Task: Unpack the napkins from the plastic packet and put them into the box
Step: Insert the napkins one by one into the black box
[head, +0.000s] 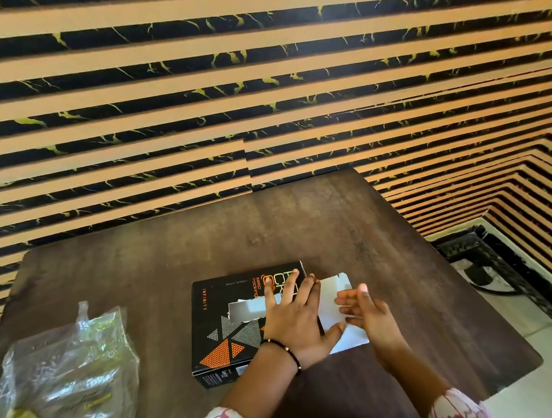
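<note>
Against the striped wall, on the dark table [336,223], I see my left hand [295,321] pressed flat, fingers spread, on the box [224,318], my right hand [365,308] loosely open and empty by its white end flap [333,291], the plastic packet [68,380] well left.

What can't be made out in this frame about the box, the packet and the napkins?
- Head view: box interior is dark beyond the torn slot; napkin count unknown.
- Open end flap partly hidden by left hand and right hand.
- Plastic packet is cut by the frame edge; glare hides its contents.
</note>
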`<control>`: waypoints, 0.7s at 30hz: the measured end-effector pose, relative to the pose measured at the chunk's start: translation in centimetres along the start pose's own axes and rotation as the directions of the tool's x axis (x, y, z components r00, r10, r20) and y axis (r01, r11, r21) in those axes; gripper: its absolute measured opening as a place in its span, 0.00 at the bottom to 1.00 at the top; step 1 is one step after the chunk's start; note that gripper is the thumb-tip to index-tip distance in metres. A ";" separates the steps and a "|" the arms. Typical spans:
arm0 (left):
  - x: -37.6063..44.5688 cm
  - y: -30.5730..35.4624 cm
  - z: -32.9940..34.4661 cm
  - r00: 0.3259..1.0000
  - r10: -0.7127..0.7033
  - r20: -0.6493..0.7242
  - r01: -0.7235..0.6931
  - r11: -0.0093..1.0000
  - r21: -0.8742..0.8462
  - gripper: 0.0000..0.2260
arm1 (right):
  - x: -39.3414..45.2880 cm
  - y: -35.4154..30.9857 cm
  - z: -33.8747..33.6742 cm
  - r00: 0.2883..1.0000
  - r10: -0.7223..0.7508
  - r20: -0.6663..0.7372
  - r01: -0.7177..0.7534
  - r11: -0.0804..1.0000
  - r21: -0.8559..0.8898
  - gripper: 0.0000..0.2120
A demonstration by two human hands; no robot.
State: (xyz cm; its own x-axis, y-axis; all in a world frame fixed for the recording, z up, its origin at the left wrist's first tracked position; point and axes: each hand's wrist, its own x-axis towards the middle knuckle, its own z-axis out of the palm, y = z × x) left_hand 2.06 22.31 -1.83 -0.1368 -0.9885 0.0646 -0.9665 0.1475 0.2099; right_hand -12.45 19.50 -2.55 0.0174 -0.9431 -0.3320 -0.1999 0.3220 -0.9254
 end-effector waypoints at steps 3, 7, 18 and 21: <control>0.0 0.1 -0.1 1.000 -0.021 0.000 0.021 1.000 -0.008 0.35 | -0.9 0.2 -0.7 0.976 -0.129 -0.175 0.104 0.984 -0.146 0.10; 0.1 0.4 -0.6 0.998 -0.048 0.039 0.049 0.998 -0.027 0.31 | -0.4 0.2 -1.1 0.983 0.002 -0.186 -0.044 0.974 -0.224 0.15; -0.2 0.3 -0.9 0.999 -0.037 0.033 0.039 0.998 -0.055 0.31 | -1.2 -0.9 0.7 0.999 0.033 0.026 -0.028 0.983 -0.182 0.10; -0.4 0.1 -0.7 0.995 -0.066 -0.072 0.057 0.991 -0.123 0.29 | -2.2 -1.7 1.3 0.993 -0.043 0.107 0.050 0.997 -0.062 0.12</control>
State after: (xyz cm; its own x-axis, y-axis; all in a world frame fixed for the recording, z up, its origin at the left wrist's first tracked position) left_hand 2.12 22.75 -1.15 -0.0565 -0.9910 0.1211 -0.9389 0.0940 0.3312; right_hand -10.85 21.12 -0.46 0.1304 -0.9418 -0.3098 -0.2591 0.2692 -0.9276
